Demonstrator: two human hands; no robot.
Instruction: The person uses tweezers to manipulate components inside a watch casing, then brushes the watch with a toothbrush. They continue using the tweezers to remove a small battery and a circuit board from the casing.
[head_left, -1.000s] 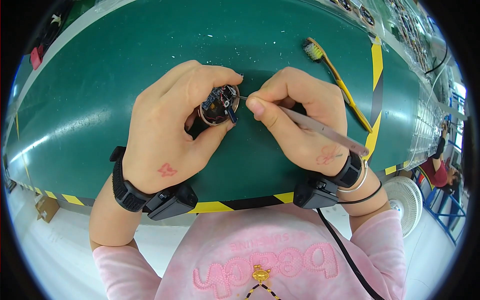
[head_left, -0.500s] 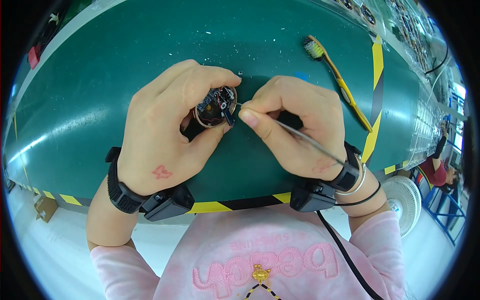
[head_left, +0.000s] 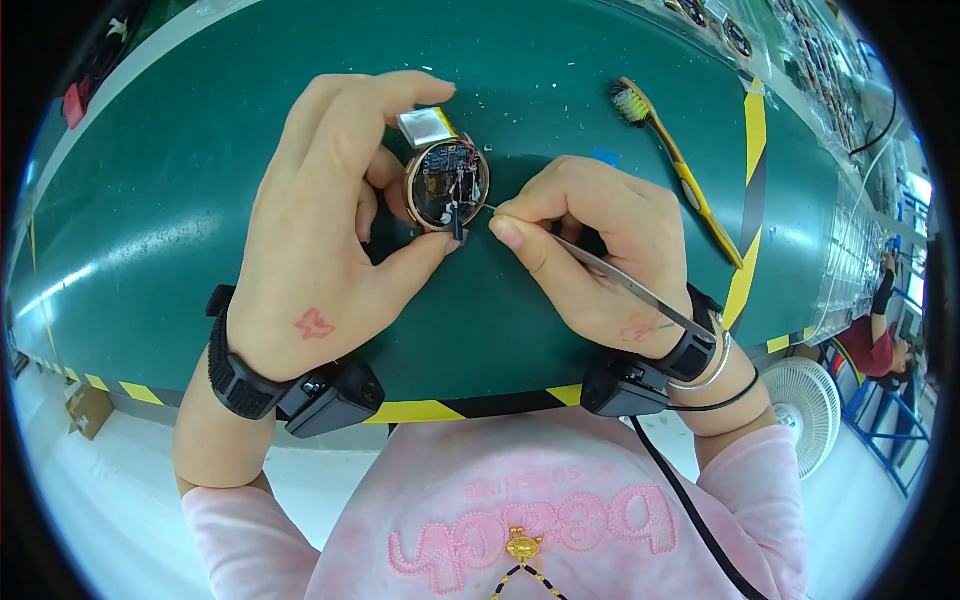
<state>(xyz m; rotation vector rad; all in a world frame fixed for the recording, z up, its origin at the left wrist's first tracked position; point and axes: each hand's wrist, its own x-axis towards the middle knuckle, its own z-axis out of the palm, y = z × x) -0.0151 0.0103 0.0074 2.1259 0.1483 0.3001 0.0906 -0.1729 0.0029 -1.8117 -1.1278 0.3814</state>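
Note:
My left hand grips a round electronic device by its copper-coloured rim, thumb at the lower edge and index finger lifted off. Inside the open casing are a circuit board, thin wires and a small black strip near the thumb. A silver flat battery with a yellow edge stands out past the far rim, under the raised index finger. My right hand pinches slim metal tweezers, whose tip comes close to the device's right rim. Whether the tip touches the rim is too small to tell.
A yellow toothbrush lies to the right on the green table, beside black-and-yellow tape. White crumbs dot the far surface. Round parts lie far right. A black cable runs from my right wrist. Beyond the table are a white fan and another person.
My left index finger has lifted and the hand has opened around the device, which has shifted a little right. The silver battery now shows beyond the rim. The tweezers remain pinched near the rim.

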